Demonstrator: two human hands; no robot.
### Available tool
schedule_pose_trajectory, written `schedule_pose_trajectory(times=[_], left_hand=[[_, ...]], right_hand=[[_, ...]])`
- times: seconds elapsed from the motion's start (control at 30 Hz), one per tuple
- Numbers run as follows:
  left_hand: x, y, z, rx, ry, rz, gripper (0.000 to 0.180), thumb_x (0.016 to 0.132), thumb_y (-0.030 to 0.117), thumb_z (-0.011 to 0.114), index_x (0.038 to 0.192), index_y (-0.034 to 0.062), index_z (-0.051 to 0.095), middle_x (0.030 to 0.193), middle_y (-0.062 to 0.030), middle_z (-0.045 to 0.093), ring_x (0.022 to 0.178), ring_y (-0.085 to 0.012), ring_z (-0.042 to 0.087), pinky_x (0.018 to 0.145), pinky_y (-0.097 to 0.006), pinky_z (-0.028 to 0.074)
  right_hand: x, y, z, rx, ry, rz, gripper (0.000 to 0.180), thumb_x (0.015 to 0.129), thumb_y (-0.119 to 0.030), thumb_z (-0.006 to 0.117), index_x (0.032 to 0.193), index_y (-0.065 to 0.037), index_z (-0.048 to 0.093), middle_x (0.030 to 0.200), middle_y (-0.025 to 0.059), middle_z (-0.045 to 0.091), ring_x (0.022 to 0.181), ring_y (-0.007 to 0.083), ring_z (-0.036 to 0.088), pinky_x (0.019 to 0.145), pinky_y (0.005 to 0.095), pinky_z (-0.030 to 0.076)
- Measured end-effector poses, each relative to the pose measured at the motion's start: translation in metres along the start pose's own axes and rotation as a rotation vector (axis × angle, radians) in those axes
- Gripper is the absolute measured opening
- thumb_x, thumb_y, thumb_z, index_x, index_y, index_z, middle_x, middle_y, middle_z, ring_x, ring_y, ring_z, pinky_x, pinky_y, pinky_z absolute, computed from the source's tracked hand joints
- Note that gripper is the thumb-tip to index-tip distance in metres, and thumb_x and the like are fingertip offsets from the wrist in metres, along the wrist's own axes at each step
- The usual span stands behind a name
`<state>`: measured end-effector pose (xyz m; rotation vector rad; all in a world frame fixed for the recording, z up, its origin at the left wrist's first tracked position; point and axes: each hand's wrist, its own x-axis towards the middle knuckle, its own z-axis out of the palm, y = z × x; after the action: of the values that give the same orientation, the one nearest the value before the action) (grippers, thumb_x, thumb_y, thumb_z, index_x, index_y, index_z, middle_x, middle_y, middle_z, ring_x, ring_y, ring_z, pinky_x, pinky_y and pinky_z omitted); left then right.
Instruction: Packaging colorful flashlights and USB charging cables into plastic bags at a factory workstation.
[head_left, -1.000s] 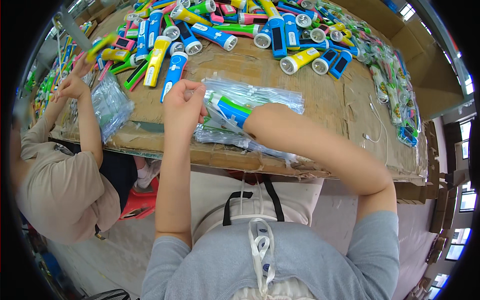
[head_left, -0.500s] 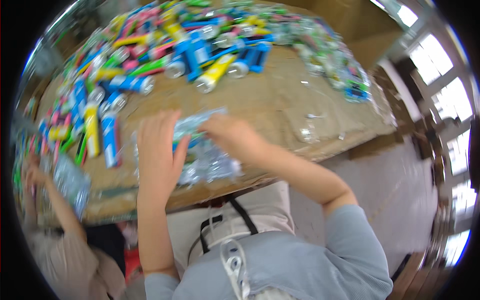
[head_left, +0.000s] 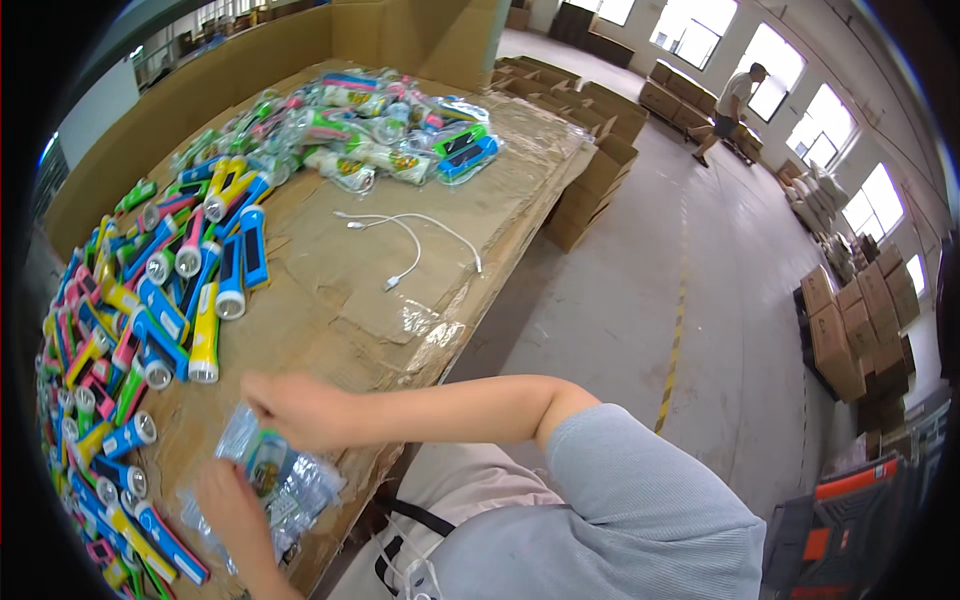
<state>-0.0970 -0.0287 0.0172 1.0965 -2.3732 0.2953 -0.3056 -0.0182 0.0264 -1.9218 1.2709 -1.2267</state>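
Worker has a clear bag (head_left: 268, 468) lying on top of the bag stack (head_left: 312, 492), between both hands. Right hand (head_left: 290, 410) is at the bag's far end, fingers curled; left hand (head_left: 225, 492) at its left edge, also curled. Can't tell if either is actually closed on film: blur, plus knuckles in the way. Looks like two-ended control so thin film doesn't slide or fold. Stack sits near the surface (head_left: 325, 350) edge, in easy reach. Loose flashlights (head_left: 204, 335) are heaped left of and beyond the stack, likely for left-side pickup; bagged flashlights (head_left: 360, 160) are heaped well beyond it, presumably to keep the two lots apart. White cable (head_left: 436, 220) lies loose between stack and bagged heap. Markings: green-toned print shows through the handled bag, too small to read. Cartons (head_left: 835, 350) well right of the stack carry dark print, illegible from here.
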Motion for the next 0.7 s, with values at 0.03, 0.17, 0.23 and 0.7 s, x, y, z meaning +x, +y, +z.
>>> schedule_pose_trajectory(times=[0.03,0.17,0.23,0.7], left_hand=[[-0.007,-0.016,-0.003,0.075,-0.035,-0.065,0.009,0.083,0.008,0.053,0.081,0.0012,0.047,0.077,-0.0164,0.047,0.078,-0.0362,0.048,0.068,-0.043,0.036],[-0.028,-0.058,-0.002,0.084,-0.071,-0.125,0.010,0.088,0.008,0.048,0.087,-0.0016,0.050,0.082,-0.0187,0.048,0.081,-0.0368,0.048,0.072,-0.043,0.038],[-0.051,-0.073,0.025,0.094,-0.259,-0.349,0.014,0.089,0.008,0.047,0.096,-0.0027,0.052,0.093,-0.0191,0.051,0.090,-0.0364,0.050,0.080,-0.042,0.040],[-0.048,-0.062,0.049,-0.393,-0.060,-0.440,0.025,0.076,0.008,0.063,0.100,0.0014,0.055,0.094,-0.0180,0.058,0.090,-0.0354,0.055,0.078,-0.040,0.044]], right_hand=[[0.005,0.006,-0.011,0.019,0.103,0.026,0.017,0.078,-0.002,0.055,0.086,-0.003,0.040,0.069,0.0167,0.051,0.066,0.0353,0.053,0.058,0.0394,0.042],[0.042,0.055,-0.069,0.185,0.427,0.054,0.015,0.078,0.001,0.054,0.084,-0.006,0.042,0.075,0.0070,0.046,0.072,0.0158,0.048,0.064,0.0306,0.041],[0.070,0.077,-0.106,0.004,0.686,0.086,0.013,0.081,0.000,0.052,0.084,-0.005,0.041,0.074,0.0086,0.045,0.068,0.0168,0.047,0.060,0.0327,0.042],[0.058,0.145,-0.136,-1.295,0.641,-0.101,0.032,0.084,-0.014,0.051,0.113,-0.002,0.056,0.122,0.0231,0.049,0.113,0.0384,0.046,0.094,0.0489,0.035]])
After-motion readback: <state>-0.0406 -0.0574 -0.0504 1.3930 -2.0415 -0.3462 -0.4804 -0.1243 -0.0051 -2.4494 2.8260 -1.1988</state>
